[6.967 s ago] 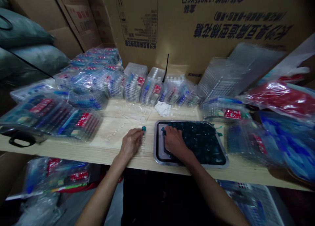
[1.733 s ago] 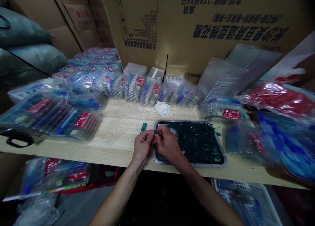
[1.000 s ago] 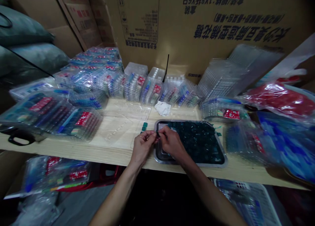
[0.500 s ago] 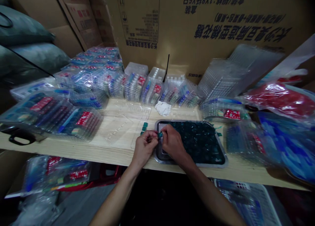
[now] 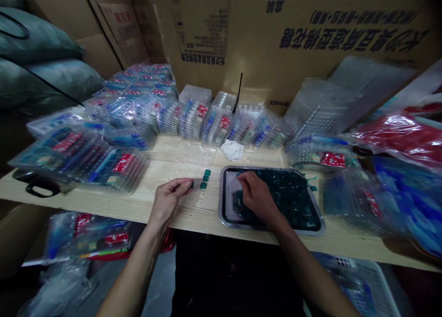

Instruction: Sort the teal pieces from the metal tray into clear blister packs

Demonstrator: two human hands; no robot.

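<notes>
Just left of the tray (image 5: 276, 169), our left hand (image 5: 169, 198) is pinched up, thumb and fingertips pressed together on what looks like a tiny teal bit (image 5: 191, 185), though the fingers hide most of it. Our right hand (image 5: 257, 193) is over the tray, fingers curled down into the heap of teal bits (image 5: 290, 202); we can't tell if it has hold of anything.

Two more bits (image 5: 205, 179) sit on the board (image 5: 193, 211) just left of the tray. They look light and fairly stiff, probably plastic, so we'd guess they're easy to flick away. We'd take one by its edges between thumb and fingertip, since the heap is loose and digging in could drag neighbours along.

The tray's raised metal rim is right by the right hand, so knuckles could catch on it. The board's front edge runs close in front of the tray, and a dropped bit could go over. There's open board left of the tray, but the white cloth (image 5: 233, 150) and clear packs (image 5: 217, 123) crowd in behind it, with bags (image 5: 397, 142) to the right.
</notes>
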